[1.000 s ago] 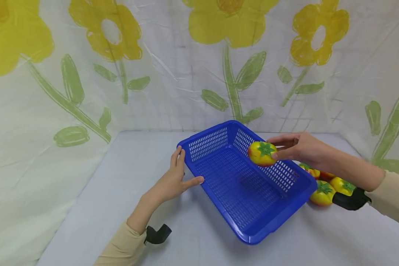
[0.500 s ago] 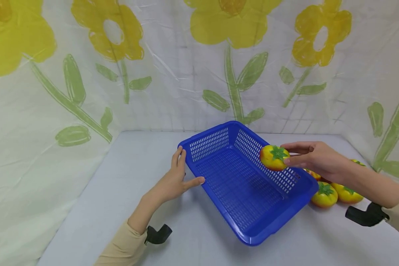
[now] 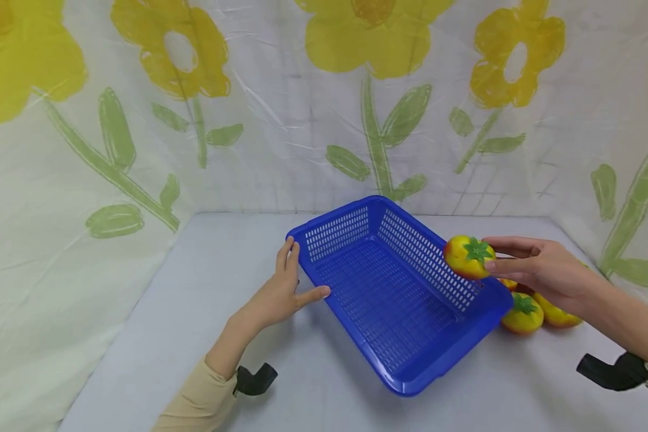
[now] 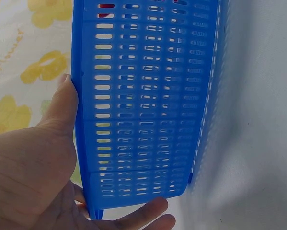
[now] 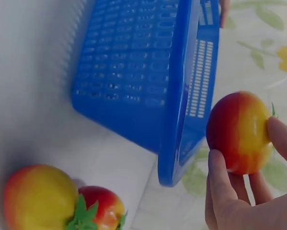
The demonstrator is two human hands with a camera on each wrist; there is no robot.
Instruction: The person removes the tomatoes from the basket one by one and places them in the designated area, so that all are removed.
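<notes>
A blue plastic basket [image 3: 351, 336] with slotted walls stands at the middle of the table, its inside bare. My left hand [image 3: 278, 297] grips its left rim, thumb lying over the edge; in the left wrist view the fingers [image 4: 148, 213] reach round the basket's end. Above the right rim, my right hand [image 3: 540, 270] pinches a yellow-red tomato [image 3: 467, 258] with a green star-shaped top. The right wrist view shows the tomato [image 5: 241, 134] between thumb and fingers, apart from the basket.
Several more tomatoes lie right of the basket, one yellow tomato [image 3: 522, 315] foremost and others partly hidden behind my right hand. A white cloth [image 3: 270, 138] printed with yellow flowers hangs behind the white table [image 3: 210, 258].
My right hand has moved right with the tomato, from over the basket's inside to its right rim. The left hand and basket stay in place.
</notes>
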